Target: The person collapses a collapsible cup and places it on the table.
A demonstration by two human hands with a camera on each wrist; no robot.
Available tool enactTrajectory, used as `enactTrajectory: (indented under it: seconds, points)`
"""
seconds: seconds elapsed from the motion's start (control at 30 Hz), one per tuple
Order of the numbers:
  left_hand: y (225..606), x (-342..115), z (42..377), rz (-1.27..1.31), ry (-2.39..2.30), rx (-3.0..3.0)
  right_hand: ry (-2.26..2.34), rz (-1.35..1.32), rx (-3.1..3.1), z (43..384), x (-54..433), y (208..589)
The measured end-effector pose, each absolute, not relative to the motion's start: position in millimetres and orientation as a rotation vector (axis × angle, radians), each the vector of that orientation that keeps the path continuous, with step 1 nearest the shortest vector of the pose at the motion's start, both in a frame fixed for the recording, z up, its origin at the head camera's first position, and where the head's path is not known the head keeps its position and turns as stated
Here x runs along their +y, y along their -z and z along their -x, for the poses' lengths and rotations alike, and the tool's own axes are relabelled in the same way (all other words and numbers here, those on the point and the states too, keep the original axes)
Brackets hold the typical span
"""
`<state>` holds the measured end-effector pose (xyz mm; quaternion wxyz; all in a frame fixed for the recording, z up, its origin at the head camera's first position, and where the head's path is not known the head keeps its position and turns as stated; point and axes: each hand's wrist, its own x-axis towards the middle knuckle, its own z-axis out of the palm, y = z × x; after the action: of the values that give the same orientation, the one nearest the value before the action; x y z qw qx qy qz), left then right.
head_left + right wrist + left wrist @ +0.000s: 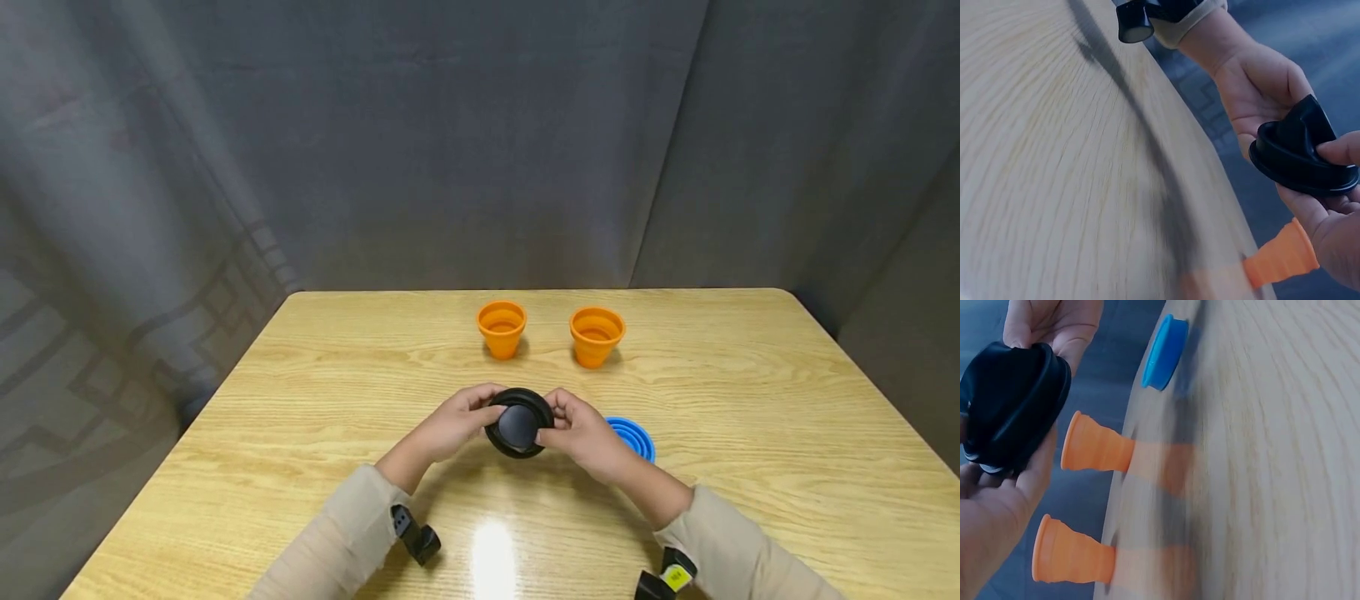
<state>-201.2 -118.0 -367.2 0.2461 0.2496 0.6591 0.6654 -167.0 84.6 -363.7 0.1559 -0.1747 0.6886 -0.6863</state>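
Observation:
A black collapsible cup (519, 423) is held up above the table between both hands, its round base towards the head camera. My left hand (455, 423) grips its left side, thumb on the near face and fingers behind. On the opposite side my right hand (592, 440) pinches the rim, with the thumb near the base. The right wrist view shows the black cup (1300, 150) with its soft wall partly pushed out and uneven. A flattened blue collapsible cup (632, 437) lies on the table, partly behind my right hand.
Two expanded orange collapsible cups, a left one (502, 331) and a right one (597, 337), stand upright further back on the wooden table (337, 375). A grey curtain (465, 150) hangs behind the table's far edge. Each sleeve carries a wrist camera.

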Motion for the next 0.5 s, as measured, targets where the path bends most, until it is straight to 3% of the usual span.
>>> enactTrajectory:
  seconds: [0.17,0.5]
  points:
    - [368.2,-118.4,199.8,-0.671,-1.874,1.687,1.978,0.476,2.019,166.5,83.7,362.8]
    - [369.6,-111.7,194.9,-0.709,-1.816,2.026,2.003,0.427,2.099,163.4,79.6,360.9]
